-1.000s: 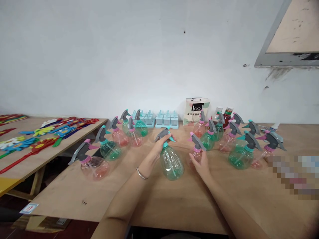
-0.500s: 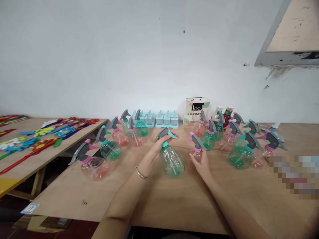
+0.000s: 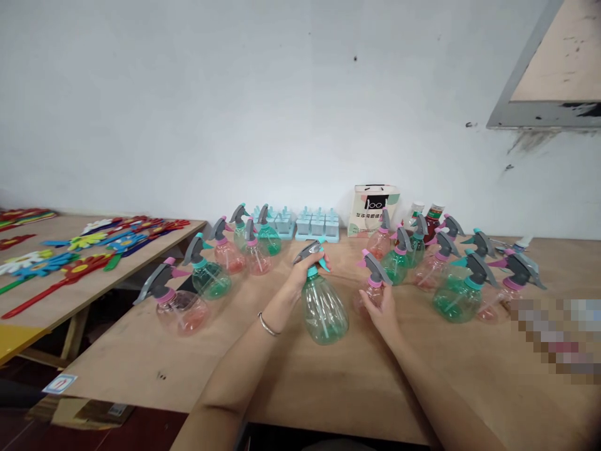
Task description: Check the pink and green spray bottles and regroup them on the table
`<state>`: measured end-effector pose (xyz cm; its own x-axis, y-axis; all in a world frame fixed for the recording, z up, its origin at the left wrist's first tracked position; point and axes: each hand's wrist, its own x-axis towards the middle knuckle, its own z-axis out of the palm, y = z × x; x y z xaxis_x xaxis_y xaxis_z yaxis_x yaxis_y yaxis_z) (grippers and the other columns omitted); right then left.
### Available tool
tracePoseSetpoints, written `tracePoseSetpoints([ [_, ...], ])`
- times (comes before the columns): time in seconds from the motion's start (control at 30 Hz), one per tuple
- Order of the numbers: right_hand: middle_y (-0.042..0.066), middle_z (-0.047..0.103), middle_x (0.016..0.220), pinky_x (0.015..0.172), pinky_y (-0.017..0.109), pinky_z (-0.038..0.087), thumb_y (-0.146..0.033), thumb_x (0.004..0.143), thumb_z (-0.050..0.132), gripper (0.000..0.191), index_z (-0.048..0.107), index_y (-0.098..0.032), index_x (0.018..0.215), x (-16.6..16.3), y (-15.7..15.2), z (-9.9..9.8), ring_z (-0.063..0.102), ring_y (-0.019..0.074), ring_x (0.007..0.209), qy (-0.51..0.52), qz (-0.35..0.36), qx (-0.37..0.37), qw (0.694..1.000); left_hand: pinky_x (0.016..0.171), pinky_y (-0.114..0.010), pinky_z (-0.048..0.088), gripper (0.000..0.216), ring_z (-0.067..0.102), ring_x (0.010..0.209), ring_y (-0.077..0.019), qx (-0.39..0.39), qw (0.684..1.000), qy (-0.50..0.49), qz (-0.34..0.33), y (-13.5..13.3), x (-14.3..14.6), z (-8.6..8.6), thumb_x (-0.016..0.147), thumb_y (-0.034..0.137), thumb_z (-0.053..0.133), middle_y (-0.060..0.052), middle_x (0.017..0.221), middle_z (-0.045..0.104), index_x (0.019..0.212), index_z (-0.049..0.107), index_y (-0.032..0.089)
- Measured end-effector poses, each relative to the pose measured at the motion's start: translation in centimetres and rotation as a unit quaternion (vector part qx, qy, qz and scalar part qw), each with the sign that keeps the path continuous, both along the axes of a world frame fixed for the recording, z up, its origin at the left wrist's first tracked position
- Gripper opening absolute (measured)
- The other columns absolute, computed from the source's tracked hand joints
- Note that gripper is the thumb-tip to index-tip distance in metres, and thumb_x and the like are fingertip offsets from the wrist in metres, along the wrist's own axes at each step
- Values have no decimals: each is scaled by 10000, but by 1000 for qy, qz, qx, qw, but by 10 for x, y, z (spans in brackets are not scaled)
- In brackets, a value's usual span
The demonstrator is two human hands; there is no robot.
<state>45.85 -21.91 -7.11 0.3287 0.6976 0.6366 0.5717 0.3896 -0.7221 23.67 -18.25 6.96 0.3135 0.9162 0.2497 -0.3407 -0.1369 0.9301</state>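
Note:
In the middle of the head view, my left hand [image 3: 306,270] is wrapped round the neck and trigger head of a green spray bottle [image 3: 325,310]. That bottle is clear plastic with a teal collar, a grey head and a teal trigger. Just right of it, my right hand [image 3: 381,305] grips the body of a pink spray bottle [image 3: 373,266], whose grey head and pink trigger show above my fingers. Its lower body is partly hidden by the hand. The nearest bottle to my right hand is another green spray bottle [image 3: 395,265] behind it.
Several more spray bottles stand left, including a pink one [image 3: 181,313], and right, including a green one [image 3: 457,297]. At the wall are blue ice-pop moulds [image 3: 317,225], a paper bag [image 3: 373,213] and sauce bottles [image 3: 432,222]. Flower-shaped felt pieces [image 3: 84,269] lie on the left table.
The green spray bottle in my left hand has come slightly lower and nearer. My right hand stays on the pink spray bottle. The whole view has shifted a little.

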Motion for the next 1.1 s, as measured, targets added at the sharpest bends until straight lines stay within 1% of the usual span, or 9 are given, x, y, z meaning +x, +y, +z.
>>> tracePoseSetpoints([
  [0.1,112,649,1026,849,487,522,-514,816,655,433,521,-216,1100,0,-1,2,635,293,963,-3,-2,8,1000,709,-308,480,317,608,659,-176,70,993,93,35,-1,-6,2,761,463,659,-48,659,654,609,649,185],
  [0.17,103,647,1021,854,482,520,-516,815,655,432,518,-221,1100,-1,-1,3,631,285,958,-6,-6,15,1000,687,-287,461,289,592,683,-171,136,974,164,73,0,-18,4,765,459,671,-43,710,669,654,683,192],
  [0.23,99,644,1022,868,482,516,-516,816,655,439,512,-222,1109,-1,-1,4,626,281,966,-10,-3,18,1000,616,-258,423,243,545,637,-148,169,952,209,144,3,-38,3,740,438,707,-18,701,657,757,723,197],
  [0.4,116,647,1038,872,487,515,-517,822,650,448,513,-206,1113,-1,-2,6,627,286,968,-8,10,6,1000,574,-230,382,313,489,593,-119,136,897,203,368,11,-103,-17,685,379,736,10,663,610,905,741,156],
  [0.57,123,640,1075,906,490,501,-526,820,643,464,509,-205,1127,-3,-2,9,618,287,1003,-5,10,5,1000,537,-234,320,259,378,553,-94,97,831,180,518,17,-145,-43,683,397,705,50,558,423,690,658,143],
  [0.67,116,638,1075,905,479,503,-526,824,638,461,508,-206,1130,-3,-2,10,617,279,997,-9,13,8,1000,534,-236,303,286,347,564,-88,93,823,156,539,25,-156,-48,670,415,722,55,568,391,665,629,144],
  [0.83,111,645,1012,863,474,512,-535,818,640,452,513,-201,1095,-2,0,6,628,281,945,-7,1,8,1000,596,-254,387,335,426,620,-110,103,822,137,542,41,-163,-46,642,401,758,37,640,493,812,693,120],
  [1.03,114,641,1029,883,474,506,-523,817,645,462,514,-194,1115,-2,0,7,625,284,976,-2,10,7,1000,793,-307,485,381,555,777,-157,143,799,159,562,61,-167,-54,671,451,761,10,751,567,865,670,136],
  [1.1,116,641,1039,879,471,507,-523,816,648,467,512,-193,1117,-3,-1,7,626,283,974,2,10,6,1000,865,-343,494,449,595,858,-183,157,793,156,568,68,-168,-58,665,471,772,-8,830,598,945,640,146],
])
